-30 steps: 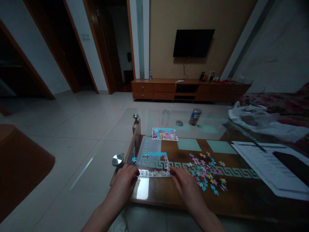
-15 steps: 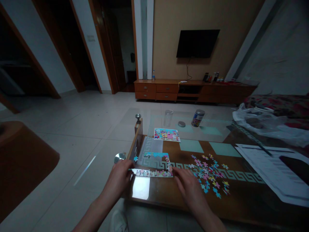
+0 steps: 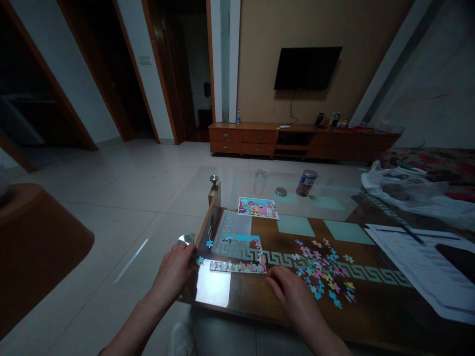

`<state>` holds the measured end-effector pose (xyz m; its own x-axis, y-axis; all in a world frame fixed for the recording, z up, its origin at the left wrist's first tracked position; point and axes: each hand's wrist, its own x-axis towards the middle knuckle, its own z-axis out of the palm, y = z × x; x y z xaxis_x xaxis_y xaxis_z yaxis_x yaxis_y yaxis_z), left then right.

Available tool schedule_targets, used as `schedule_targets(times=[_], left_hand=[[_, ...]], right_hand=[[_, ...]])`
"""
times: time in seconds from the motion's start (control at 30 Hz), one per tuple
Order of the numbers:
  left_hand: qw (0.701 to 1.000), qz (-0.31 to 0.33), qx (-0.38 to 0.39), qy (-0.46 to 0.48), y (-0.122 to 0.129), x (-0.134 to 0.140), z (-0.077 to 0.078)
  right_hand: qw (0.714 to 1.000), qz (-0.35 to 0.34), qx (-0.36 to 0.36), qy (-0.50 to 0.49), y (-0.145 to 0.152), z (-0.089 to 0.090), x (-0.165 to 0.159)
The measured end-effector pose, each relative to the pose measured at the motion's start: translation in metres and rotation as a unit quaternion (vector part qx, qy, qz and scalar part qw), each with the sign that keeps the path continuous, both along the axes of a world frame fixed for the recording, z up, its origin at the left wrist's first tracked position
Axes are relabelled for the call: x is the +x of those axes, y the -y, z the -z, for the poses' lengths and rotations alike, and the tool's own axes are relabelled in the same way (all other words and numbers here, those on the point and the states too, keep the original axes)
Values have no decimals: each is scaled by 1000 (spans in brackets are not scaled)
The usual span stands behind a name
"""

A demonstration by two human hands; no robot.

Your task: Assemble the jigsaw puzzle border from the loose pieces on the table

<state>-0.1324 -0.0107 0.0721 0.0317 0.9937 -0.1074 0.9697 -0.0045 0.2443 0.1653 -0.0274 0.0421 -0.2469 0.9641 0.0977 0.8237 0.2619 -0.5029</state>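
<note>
On the glass tabletop lies a partly joined jigsaw puzzle border (image 3: 237, 267), its top, right and bottom strips connected and its left side open. My left hand (image 3: 177, 267) is at the table's left edge, fingers loosely bent and pointing down. A loose blue jigsaw piece (image 3: 200, 260) lies just beside its fingertips, left of the bottom strip. Another blue piece sits a little farther back. My right hand (image 3: 291, 289) rests by the border's lower right corner, thumb and fingers slightly apart, nothing visible between them. Right of it spreads a pile of loose jigsaw pieces (image 3: 322, 269).
Behind the border lies a colourful picture card (image 3: 258, 208). Farther back stand a clear cup (image 3: 260, 181), a round lid (image 3: 281, 191) and a printed tin (image 3: 306, 183). Papers (image 3: 411, 267) with a pen and dark object, plus a plastic bag (image 3: 408, 183), occupy the right side.
My left hand has drawn back left from the bottom strip's end, leaving the blue piece in sight beside its fingertips. My right hand has shifted slightly down from the border's corner.
</note>
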Motion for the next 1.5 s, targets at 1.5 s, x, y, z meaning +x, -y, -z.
schedule_targets(times=[1.5], left_hand=[[999,6,48,-3,-19,5,7]], right_hand=[[1000,-9,-16,5,0,0,2]])
